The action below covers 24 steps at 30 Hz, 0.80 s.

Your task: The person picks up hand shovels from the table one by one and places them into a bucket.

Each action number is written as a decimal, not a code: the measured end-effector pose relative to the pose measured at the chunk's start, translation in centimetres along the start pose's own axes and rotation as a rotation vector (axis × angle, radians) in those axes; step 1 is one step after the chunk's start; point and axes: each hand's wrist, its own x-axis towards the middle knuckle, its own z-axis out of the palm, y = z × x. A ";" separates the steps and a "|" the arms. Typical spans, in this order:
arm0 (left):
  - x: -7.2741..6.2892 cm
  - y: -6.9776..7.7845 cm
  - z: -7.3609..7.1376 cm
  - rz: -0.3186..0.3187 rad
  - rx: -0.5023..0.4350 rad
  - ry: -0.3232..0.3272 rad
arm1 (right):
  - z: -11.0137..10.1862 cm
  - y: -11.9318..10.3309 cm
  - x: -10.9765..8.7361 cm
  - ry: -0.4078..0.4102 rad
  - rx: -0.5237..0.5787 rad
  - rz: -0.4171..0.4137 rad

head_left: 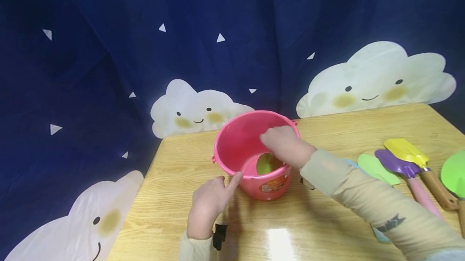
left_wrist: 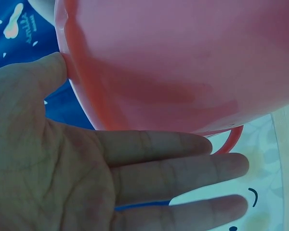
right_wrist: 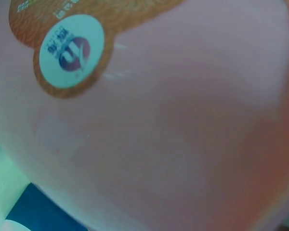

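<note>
A pink bucket point(head_left: 267, 190) stands on the wooden table, its mouth tilted toward the head camera. My left hand point(head_left: 210, 201) is at its near left side, thumb on the rim. In the left wrist view three fingers point(left_wrist: 183, 175) stretch straight alongside the pink wall. My right hand point(head_left: 285, 142) reaches over the right rim into the bucket, its fingers bent down out of sight. A yellow-green rounded piece point(head_left: 266, 163) shows below it, deep inside; I cannot tell whether the hand grips it. The right wrist view shows only the bucket's outer wall and label point(right_wrist: 72, 53).
Toy shovels lie at the right: yellow with a brown handle point(head_left: 407, 152), purple with a pink handle point(head_left: 396, 163), a light green blade point(head_left: 378, 169) and a bright green one point(head_left: 455, 174). My right sleeve point(head_left: 363, 196) crosses before them. A dark blue curtain point(head_left: 218, 3) hangs behind the table.
</note>
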 end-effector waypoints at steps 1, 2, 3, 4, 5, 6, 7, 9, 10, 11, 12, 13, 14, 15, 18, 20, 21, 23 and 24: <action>0.0 0.0 0.0 -0.001 0.001 -0.002 | -0.1 0.1 -0.1 0.022 -0.016 -0.010; 0.0 0.0 0.0 -0.002 0.002 -0.002 | -0.1 0.1 -0.2 0.044 -0.026 -0.018; 0.0 0.0 0.0 -0.002 0.004 -0.003 | -0.2 0.2 -0.2 0.054 -0.064 -0.041; 0.0 0.0 0.0 -0.003 0.004 -0.004 | -0.2 0.3 -0.3 0.081 -0.068 -0.047; 0.0 0.0 0.0 -0.003 0.003 -0.006 | -0.2 0.5 -0.4 0.107 -0.067 -0.051; -0.1 0.0 0.0 -0.004 0.001 -0.007 | -0.3 0.5 -0.5 0.119 -0.062 -0.049; -0.1 0.1 0.0 -0.003 -0.001 -0.009 | -0.5 0.6 -0.7 0.129 -0.054 -0.049; -0.1 0.1 0.0 -0.003 -0.005 -0.008 | -0.6 0.8 -0.9 0.140 -0.037 -0.037; -0.1 0.1 0.0 -0.004 -0.006 -0.009 | -0.7 1.0 -0.9 0.139 -0.024 -0.025; -0.1 0.1 0.0 -0.005 -0.006 -0.010 | -0.8 1.1 -1.0 0.136 -0.006 -0.016; -0.1 0.1 0.0 -0.005 -0.007 -0.010 | -0.9 1.2 -1.1 0.131 0.013 -0.001; -0.1 0.1 0.0 -0.006 -0.005 -0.011 | -0.9 1.3 -1.1 0.130 0.028 0.013; -0.1 0.1 0.0 -0.006 -0.004 -0.012 | -1.0 1.5 -1.2 0.130 0.049 0.026; -0.1 0.1 0.1 -0.008 -0.002 -0.013 | -1.0 1.6 -1.3 0.134 0.070 0.038; -0.1 0.1 0.1 -0.010 0.000 -0.009 | -1.0 2.1 -1.7 0.154 0.111 0.063; -0.1 0.1 0.1 -0.007 0.002 -0.005 | -1.0 2.5 -2.1 0.175 0.124 0.070; -0.1 0.1 0.1 -0.005 0.002 -0.002 | -1.0 2.7 -2.3 0.183 0.120 0.082; -0.1 0.0 0.2 -0.001 0.000 0.002 | -1.0 3.1 -2.8 0.204 0.106 0.106; -0.1 0.0 0.2 0.002 -0.002 0.003 | -1.0 3.3 -3.0 0.213 0.099 0.121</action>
